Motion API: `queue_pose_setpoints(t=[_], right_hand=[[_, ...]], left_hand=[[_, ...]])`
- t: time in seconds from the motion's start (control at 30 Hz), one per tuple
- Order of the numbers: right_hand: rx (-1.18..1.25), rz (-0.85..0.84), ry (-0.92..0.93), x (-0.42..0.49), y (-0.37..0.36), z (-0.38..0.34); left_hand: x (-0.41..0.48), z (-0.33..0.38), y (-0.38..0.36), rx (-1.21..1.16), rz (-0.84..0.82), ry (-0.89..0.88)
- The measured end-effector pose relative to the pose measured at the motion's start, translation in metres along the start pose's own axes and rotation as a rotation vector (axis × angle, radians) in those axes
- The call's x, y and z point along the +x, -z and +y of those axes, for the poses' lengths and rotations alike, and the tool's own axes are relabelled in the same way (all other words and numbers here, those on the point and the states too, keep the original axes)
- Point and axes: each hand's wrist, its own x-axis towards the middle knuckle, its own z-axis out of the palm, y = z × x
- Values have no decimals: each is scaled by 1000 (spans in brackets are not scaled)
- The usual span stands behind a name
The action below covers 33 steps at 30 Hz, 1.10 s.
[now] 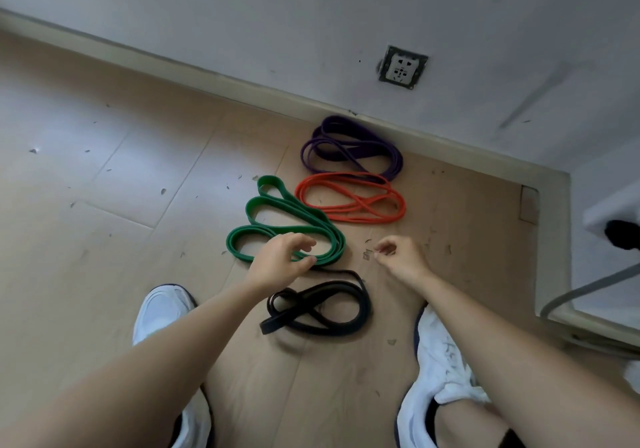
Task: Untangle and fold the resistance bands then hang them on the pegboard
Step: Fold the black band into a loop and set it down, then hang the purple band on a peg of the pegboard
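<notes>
Several coiled resistance bands lie on the wooden floor in front of me. The purple band [349, 146] is by the baseboard, and the orange band [349, 198] sits just below it. The wide green band [287, 219] lies left of the orange one, and the black band [318, 305] lies between my shoes. My left hand [282, 260] hovers over the near strand of the green band, fingers curved and apart, thumb close to the band. My right hand [398, 255] hangs over bare floor right of the green band, loosely curled and holding nothing. No pegboard is in view.
My white shoes [162, 312] [440, 375] stand on either side of the black band. A wall with a socket [401, 67] and a baseboard runs behind the bands. A white object with a grey cable [588, 288] sits at the right corner. Small debris dots the floor.
</notes>
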Motion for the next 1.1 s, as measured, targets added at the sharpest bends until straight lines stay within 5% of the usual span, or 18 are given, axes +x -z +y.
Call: queue_pose_setpoints(t=[0.3,0.47,0.73,0.97,1.1], right_hand=[[40,279,-79,85,32,-6],[65,332,-80,146,47,-11],[261,195,-219,215,57,-42],[321,82,-176,202,85,-57],[366,133,26,179,110,-101]], left_hand=[[89,42,-22,-1,10,-139],[149,53,-28,101,161,-207],[192,17,-35,352,-7,-233],[173,13,-25,200,-33,-268],[158,26,7,56,84,-255]])
